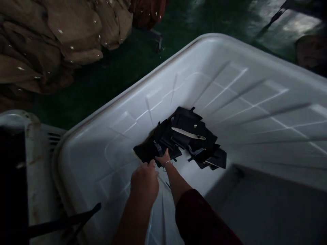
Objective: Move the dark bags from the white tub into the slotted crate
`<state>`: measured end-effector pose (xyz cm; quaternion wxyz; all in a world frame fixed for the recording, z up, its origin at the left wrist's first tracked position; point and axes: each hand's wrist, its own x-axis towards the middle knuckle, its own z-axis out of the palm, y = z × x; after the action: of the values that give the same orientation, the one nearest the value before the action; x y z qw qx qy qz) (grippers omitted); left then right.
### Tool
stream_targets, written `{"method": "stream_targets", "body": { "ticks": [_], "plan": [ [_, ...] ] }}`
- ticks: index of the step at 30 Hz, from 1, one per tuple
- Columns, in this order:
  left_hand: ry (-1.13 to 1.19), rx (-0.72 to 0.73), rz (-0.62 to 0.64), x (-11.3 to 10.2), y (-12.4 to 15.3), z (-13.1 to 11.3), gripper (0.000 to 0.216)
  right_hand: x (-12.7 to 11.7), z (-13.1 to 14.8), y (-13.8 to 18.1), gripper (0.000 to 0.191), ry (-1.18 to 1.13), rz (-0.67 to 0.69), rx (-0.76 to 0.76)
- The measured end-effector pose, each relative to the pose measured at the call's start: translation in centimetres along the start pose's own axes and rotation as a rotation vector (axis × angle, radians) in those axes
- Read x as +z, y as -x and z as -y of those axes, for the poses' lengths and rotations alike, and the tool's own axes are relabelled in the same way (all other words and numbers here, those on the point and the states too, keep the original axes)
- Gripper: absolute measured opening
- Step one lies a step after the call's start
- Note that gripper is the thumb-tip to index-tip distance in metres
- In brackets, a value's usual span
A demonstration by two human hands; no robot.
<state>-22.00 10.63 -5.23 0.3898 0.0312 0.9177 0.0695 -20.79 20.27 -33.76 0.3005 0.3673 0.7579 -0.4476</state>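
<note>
While both arms reach down from the lower centre of the frame, the left hand [144, 182] sits curled, knuckles up, just below the near edge of a black pile [182, 141] lying on the floor of a white tub [224, 44]; its fingertips meet the pile's lower left corner, though whether they pinch anything I cannot tell. Just right of it, the right hand [165, 159] lies on the same edge with fingers pressed into the black pieces, but a closed grasp cannot be made out either. A dark red sleeve [201, 217] covers that forearm. From the hands the pile spreads up and to the right, toward the frame's centre, with a pale strip [187, 133] on top. Brown heaped material [58, 37] fills the upper left, on a dark green floor [122, 68]. At lower left stands a whitish machine part [33, 170].
</note>
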Motion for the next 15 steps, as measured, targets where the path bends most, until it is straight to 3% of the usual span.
{"method": "stream_targets", "body": {
  "ticks": [3, 7, 11, 13, 15],
  "plan": [
    [-0.052, -0.004, 0.045, 0.2, 0.3, -0.5, 0.041, 1.0, -0.1, -1.1, 0.11, -0.039, 0.072, 0.011],
    [-0.155, -0.032, 0.047, 0.4, 0.4, -0.8, 0.057, 0.0, -0.8, 0.9, 0.061, -0.096, 0.115, -0.035],
    [-0.284, 0.05, 0.082, 1.4, 0.7, -0.7, 0.081, -5.6, -1.7, 7.1, 0.037, -0.19, 0.128, -0.119],
    [-0.297, 0.164, 0.135, 2.0, 1.0, -1.0, 0.094, -9.3, -2.4, 11.2, 0.033, -0.318, 0.258, -0.146],
    [-0.254, 0.293, 0.212, 2.4, 1.3, -1.7, 0.093, -12.6, -3.4, 15.2, 0.033, -0.513, 0.506, -0.148]
  ]
}}
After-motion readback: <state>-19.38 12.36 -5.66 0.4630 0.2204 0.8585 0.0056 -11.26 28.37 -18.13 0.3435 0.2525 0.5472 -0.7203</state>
